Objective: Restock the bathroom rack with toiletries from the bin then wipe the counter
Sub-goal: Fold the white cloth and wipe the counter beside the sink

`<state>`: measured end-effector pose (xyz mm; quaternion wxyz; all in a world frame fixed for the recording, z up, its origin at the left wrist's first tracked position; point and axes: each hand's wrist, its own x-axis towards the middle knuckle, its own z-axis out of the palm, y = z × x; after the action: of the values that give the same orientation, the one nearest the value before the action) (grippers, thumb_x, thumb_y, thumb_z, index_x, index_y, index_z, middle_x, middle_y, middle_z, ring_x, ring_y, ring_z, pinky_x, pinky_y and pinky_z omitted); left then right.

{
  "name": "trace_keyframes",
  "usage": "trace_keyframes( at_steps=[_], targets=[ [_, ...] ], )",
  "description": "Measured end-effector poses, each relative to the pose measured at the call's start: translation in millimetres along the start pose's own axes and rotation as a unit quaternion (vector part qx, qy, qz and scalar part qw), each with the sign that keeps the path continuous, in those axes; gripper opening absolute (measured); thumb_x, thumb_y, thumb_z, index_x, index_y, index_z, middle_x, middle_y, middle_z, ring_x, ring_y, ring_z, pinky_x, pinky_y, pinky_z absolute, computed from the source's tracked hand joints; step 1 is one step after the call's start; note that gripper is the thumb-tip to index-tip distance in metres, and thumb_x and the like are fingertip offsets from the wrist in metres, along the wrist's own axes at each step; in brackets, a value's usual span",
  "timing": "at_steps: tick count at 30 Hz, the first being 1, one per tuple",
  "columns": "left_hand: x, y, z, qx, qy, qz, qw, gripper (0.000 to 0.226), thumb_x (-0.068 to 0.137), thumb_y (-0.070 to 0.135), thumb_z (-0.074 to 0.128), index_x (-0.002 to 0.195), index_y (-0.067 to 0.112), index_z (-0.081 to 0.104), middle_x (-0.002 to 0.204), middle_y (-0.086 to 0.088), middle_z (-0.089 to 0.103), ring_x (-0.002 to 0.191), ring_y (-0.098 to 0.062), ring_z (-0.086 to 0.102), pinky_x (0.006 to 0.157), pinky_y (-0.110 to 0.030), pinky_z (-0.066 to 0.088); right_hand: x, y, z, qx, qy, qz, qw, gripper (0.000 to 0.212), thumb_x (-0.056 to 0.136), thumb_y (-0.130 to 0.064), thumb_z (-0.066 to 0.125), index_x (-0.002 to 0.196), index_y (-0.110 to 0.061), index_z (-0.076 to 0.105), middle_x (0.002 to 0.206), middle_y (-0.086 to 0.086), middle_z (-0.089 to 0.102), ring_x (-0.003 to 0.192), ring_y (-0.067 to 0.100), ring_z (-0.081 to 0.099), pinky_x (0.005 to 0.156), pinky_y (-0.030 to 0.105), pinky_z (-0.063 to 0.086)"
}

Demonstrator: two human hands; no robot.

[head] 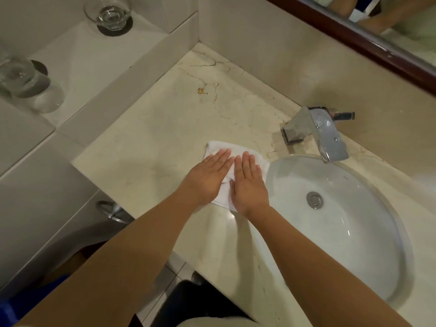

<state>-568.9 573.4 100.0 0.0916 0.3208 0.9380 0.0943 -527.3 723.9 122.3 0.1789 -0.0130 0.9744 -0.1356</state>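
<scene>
Most of the open room is on the counter [153, 128], left of and behind the white cloth [218, 147]. It's a wide bare slab running up to the corner, with just a small yellowish stain [201, 91] on it. The right side is tight: the sink basin [354, 251] drops away just beside the cloth, and the faucet [330, 135] stands at its back rim with the spout hanging over the bowl. The back wall [259, 55] and a raised tiled ledge [132, 74] box the slab in. A far glass [108, 15] and a near glass [16, 76] sit beyond that ledge, well apart from the counter.
</scene>
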Motion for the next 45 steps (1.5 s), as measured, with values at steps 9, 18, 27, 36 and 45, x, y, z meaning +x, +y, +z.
trace_keyframes(
  at_steps=[9, 18, 27, 36, 45],
  targets=[
    [62, -26, -23, 0.025, -0.015, 0.067, 0.997, 0.063, 0.09, 0.008, 0.053, 0.149, 0.008, 0.03, 0.156, -0.01, 0.027, 0.145, -0.021, 0.024, 0.118, -0.033, 0.016, 47, 6, -21, 0.018, 0.027, 0.057, 0.998, 0.06, 0.105, -0.025, 0.023, 0.153, -0.006, -0.008, 0.16, 0.011, -0.019, 0.147, 0.021, -0.021, 0.115, 0.032, -0.018],
    [147, -53, -42, 0.074, -0.096, 0.166, 0.979, 0.063, 0.099, 0.015, 0.026, 0.153, 0.014, -0.007, 0.161, -0.004, -0.014, 0.148, -0.017, -0.014, 0.121, -0.031, -0.007, 97, 13, -40, 0.049, 0.078, 0.163, 0.982, 0.06, 0.105, -0.026, 0.025, 0.153, -0.006, -0.004, 0.16, 0.012, -0.015, 0.146, 0.021, -0.021, 0.116, 0.032, -0.016],
    [205, -57, -59, 0.099, -0.119, 0.175, 0.972, 0.062, 0.101, 0.015, 0.022, 0.152, 0.014, -0.013, 0.16, -0.002, -0.02, 0.147, -0.015, -0.016, 0.121, -0.031, -0.006, 143, 27, -63, 0.058, 0.075, 0.216, 0.972, 0.059, 0.105, -0.024, 0.025, 0.154, -0.008, -0.005, 0.161, 0.01, -0.015, 0.148, 0.023, -0.017, 0.117, 0.032, -0.013],
    [252, -58, -65, 0.084, -0.108, 0.175, 0.975, 0.063, 0.1, 0.015, 0.026, 0.153, 0.014, -0.009, 0.161, -0.003, -0.015, 0.148, -0.016, -0.012, 0.121, -0.031, -0.003, 181, 52, -79, 0.061, 0.146, 0.199, 0.967, 0.057, 0.103, -0.019, 0.036, 0.153, -0.004, 0.015, 0.161, 0.017, 0.008, 0.15, 0.03, 0.003, 0.122, 0.039, 0.0],
    [247, -72, -88, -0.024, -0.15, 0.197, 0.969, 0.066, 0.095, 0.03, 0.049, 0.153, 0.024, 0.019, 0.162, 0.006, 0.001, 0.149, -0.012, 0.004, 0.116, -0.032, 0.022, 155, 35, -118, 0.028, -0.052, 0.2, 0.978, 0.119, 0.071, -0.051, 0.076, 0.155, -0.01, 0.001, 0.162, 0.007, -0.007, 0.15, 0.023, -0.004, 0.118, 0.035, 0.016]
  ],
)
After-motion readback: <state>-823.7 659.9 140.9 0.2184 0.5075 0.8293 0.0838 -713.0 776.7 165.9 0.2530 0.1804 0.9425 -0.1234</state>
